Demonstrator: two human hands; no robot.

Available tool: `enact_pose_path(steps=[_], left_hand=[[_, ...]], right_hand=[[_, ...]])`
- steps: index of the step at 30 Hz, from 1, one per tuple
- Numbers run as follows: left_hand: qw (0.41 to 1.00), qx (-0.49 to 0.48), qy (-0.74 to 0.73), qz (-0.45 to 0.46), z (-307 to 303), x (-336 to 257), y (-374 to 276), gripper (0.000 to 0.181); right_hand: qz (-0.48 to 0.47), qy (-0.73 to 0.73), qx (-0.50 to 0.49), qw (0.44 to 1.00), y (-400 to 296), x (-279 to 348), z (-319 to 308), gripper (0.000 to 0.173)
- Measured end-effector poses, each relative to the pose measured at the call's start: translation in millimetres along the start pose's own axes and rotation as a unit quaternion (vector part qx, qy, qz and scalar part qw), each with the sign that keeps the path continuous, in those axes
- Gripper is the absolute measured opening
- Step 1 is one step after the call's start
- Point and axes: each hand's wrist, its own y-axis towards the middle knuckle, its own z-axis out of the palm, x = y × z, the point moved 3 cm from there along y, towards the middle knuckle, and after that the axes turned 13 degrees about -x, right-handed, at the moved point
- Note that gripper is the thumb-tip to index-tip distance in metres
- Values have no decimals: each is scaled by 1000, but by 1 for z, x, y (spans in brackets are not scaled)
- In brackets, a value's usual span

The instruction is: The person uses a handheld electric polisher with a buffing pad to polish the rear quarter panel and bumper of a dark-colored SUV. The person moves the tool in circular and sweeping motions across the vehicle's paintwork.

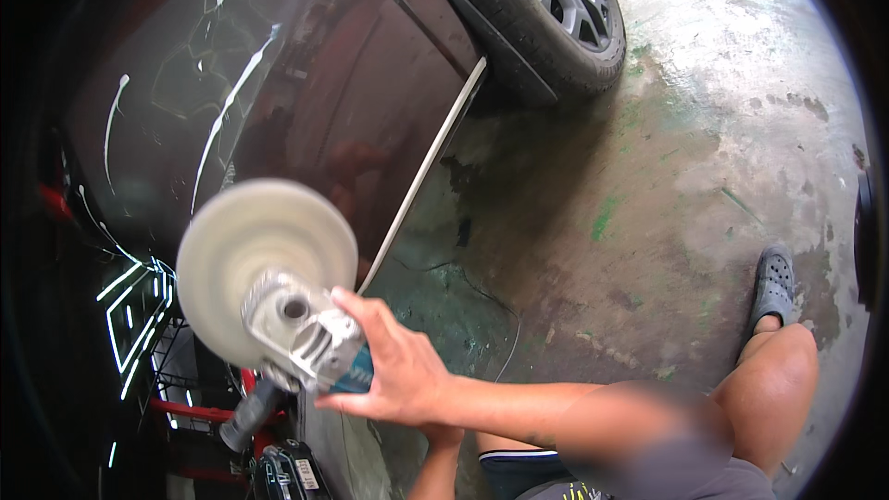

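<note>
My right hand [403,368] grips the teal-and-metal body of a rotary polisher [305,333], from the right. Its round cream pad [267,243] looks blurred and hangs in front of the lower side of a dark, glossy car body panel [292,118]; whether they touch, I cannot tell. The polisher's dark side handle [250,417] sticks out at lower left with no hand on it. My left hand [443,435] is mostly hidden under the right wrist, so its hold cannot be seen. Curved white reflections cross the panel.
A car wheel [555,7] stands at the top. A pale sill strip [424,173] edges the car. A thin cord [517,333] lies on the stained concrete floor [660,187]. My clog-shod foot [772,285] is at right. A red metal frame [198,410] and a plate-bearing vehicle [285,476] are at lower left.
</note>
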Motion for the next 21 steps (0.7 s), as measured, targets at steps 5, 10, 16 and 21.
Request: enact_pose_path(steps=[5,10,16,21], left_hand=[[972,-196,120,49,34,18,-17,102],[951,-180,239,85,135,-61,58,114],[943,-164,290,-3,168,-124,93,111],[933,-213,289,18,74,-86,16,129]], right_hand=[[-21,-8,-14,1000,-1,-24,-21,123],[-51,46,-157,985,80,-61,-105,111],[16,94,-207,974,128,-46,-133,106],[34,96,-166,981,36,-41,-56,122]])
